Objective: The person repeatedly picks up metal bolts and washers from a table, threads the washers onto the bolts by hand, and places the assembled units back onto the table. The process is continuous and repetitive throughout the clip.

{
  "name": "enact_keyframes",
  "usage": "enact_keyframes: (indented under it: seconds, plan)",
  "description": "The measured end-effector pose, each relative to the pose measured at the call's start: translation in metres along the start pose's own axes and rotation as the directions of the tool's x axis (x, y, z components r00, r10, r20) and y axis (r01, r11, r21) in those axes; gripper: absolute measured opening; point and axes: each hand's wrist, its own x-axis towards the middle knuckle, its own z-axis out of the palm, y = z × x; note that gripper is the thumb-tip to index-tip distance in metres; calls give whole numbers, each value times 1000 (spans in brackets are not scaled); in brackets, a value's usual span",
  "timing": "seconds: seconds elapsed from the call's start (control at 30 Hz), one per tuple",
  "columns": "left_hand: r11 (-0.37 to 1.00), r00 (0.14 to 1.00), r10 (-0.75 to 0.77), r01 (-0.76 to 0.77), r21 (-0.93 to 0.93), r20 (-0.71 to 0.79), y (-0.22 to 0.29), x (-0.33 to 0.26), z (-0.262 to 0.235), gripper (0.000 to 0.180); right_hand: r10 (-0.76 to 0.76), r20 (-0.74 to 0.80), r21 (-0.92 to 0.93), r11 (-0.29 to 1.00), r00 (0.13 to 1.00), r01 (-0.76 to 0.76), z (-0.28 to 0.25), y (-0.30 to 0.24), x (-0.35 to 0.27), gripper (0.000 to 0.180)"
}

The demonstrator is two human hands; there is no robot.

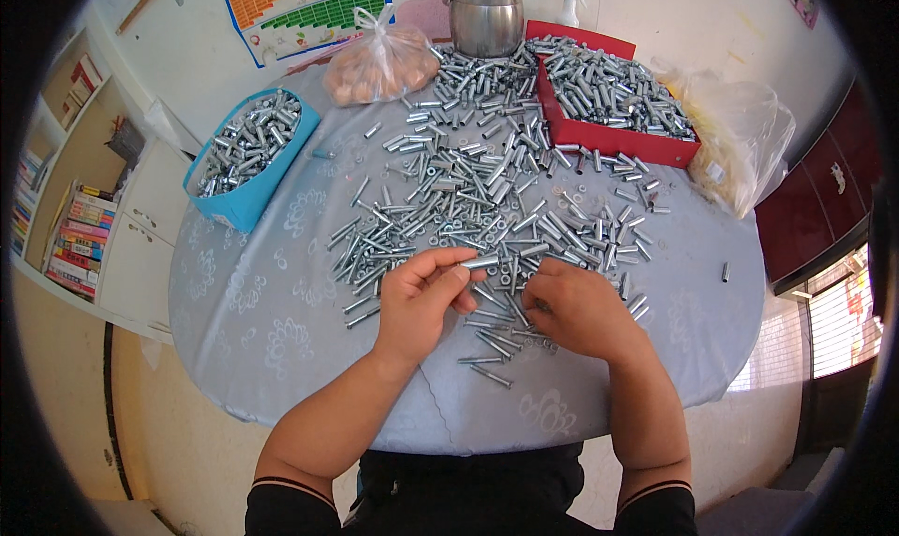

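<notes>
Head: left hand (419,297) pinches tube (482,262); right hand (579,309) curled.

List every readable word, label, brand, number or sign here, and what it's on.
None clearly legible:
Wall chart: coloured rows of print, too small to read.
Book spines on the left shelf: too small and blurred.
White sticker on the clear plastic bag: too small to read.
Metal sleeve in the left fingers: no marking discernible.
Loose bolts on the table: none discernible.
</notes>
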Motion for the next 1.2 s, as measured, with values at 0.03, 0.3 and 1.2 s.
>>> enact_keyframes:
  seconds: [0.03,0.3,1.2]
  plan:
    - [1000,1000,-1,1,5,4,0,0,0,23,18,-69,142,990,997,-8,1,3,1,8]
    - [999,995,-38,35,31,93,0,-2,3,24,240,18,902,415,971,-119,-4,6,9,8]
    - [1000,999,13,-13,7,45,2,-1,4,26,252,-341,603,797,906,5,7,-1,16,11]
